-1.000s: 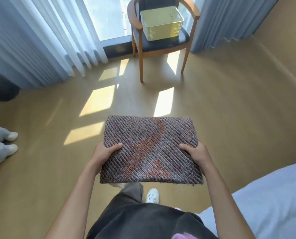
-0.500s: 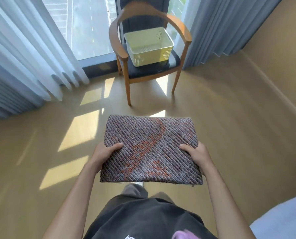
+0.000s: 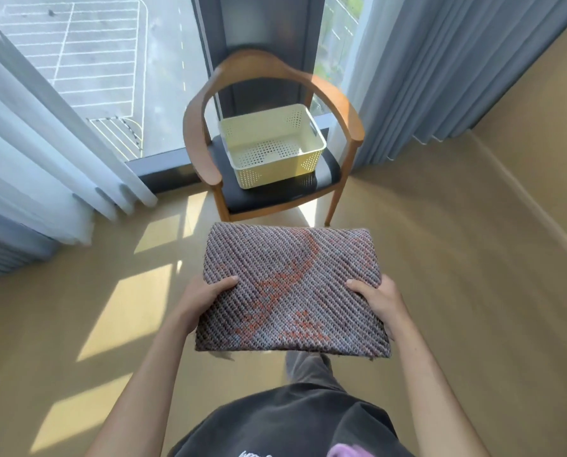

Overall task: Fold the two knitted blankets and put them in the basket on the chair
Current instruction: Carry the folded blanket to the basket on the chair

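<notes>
A folded knitted blanket (image 3: 292, 288), grey-purple with an orange pattern, is held flat in front of me above the floor. My left hand (image 3: 203, 298) grips its left edge, thumb on top. On the opposite edge my right hand (image 3: 379, 301) holds it the same way. Ahead stands a wooden armchair (image 3: 203, 140) with a dark seat. On that seat sits a pale yellow perforated basket (image 3: 275, 174), with nothing inside it. The blanket's far edge is just short of the chair's front. Only one blanket is in view.
White sheer curtains (image 3: 44, 153) hang on the left and grey curtains (image 3: 440, 77) on the right of a floor-length window behind the chair. A tan wall (image 3: 546, 127) runs along the right. The wooden floor (image 3: 440, 291) shows sunlit patches at left.
I have walked closer to the chair; it and the basket now look larger and nearer. The bed corner at lower right has left the view. My grip on the blanket is unchanged.
</notes>
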`<action>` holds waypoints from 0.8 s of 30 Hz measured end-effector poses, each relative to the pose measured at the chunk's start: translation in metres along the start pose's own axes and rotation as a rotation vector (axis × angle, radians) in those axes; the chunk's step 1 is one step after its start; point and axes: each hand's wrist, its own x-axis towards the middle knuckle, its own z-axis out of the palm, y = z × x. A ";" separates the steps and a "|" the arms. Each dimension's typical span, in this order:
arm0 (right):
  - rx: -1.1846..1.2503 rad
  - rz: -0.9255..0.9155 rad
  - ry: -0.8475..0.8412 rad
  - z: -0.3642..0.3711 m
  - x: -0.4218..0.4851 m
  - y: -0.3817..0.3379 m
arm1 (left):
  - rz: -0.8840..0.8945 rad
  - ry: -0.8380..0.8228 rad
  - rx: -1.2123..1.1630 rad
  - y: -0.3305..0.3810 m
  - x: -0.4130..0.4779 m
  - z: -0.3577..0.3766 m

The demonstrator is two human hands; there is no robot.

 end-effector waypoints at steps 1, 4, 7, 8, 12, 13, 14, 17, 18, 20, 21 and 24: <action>-0.007 -0.003 -0.013 -0.005 0.020 -0.012 | -0.001 0.008 -0.007 0.012 0.014 0.008; -0.023 -0.008 -0.041 -0.017 0.074 -0.051 | -0.010 0.039 -0.014 0.050 0.049 0.029; -0.044 -0.013 -0.058 -0.023 0.120 -0.089 | -0.033 0.068 -0.016 0.082 0.081 0.041; -0.045 -0.015 -0.065 -0.023 0.135 -0.101 | -0.036 0.082 -0.025 0.093 0.091 0.043; -0.065 -0.004 -0.119 -0.015 0.193 -0.141 | -0.060 0.115 -0.065 0.130 0.133 0.046; -0.075 -0.001 -0.130 -0.011 0.208 -0.150 | -0.067 0.119 -0.071 0.138 0.145 0.045; -0.090 0.004 -0.135 -0.007 0.223 -0.159 | -0.077 0.125 -0.075 0.146 0.157 0.043; -0.110 -0.016 -0.142 0.009 0.265 -0.188 | -0.106 0.136 -0.091 0.168 0.199 0.035; -0.099 -0.024 -0.135 0.015 0.277 -0.198 | -0.110 0.137 -0.094 0.177 0.214 0.033; -0.076 -0.033 -0.113 0.025 0.303 -0.218 | -0.116 0.131 -0.083 0.197 0.244 0.029; -0.079 -0.032 -0.106 0.028 0.316 -0.229 | -0.122 0.127 -0.082 0.208 0.259 0.026; -0.091 -0.028 -0.099 0.035 0.347 -0.261 | -0.133 0.133 -0.074 0.242 0.293 0.021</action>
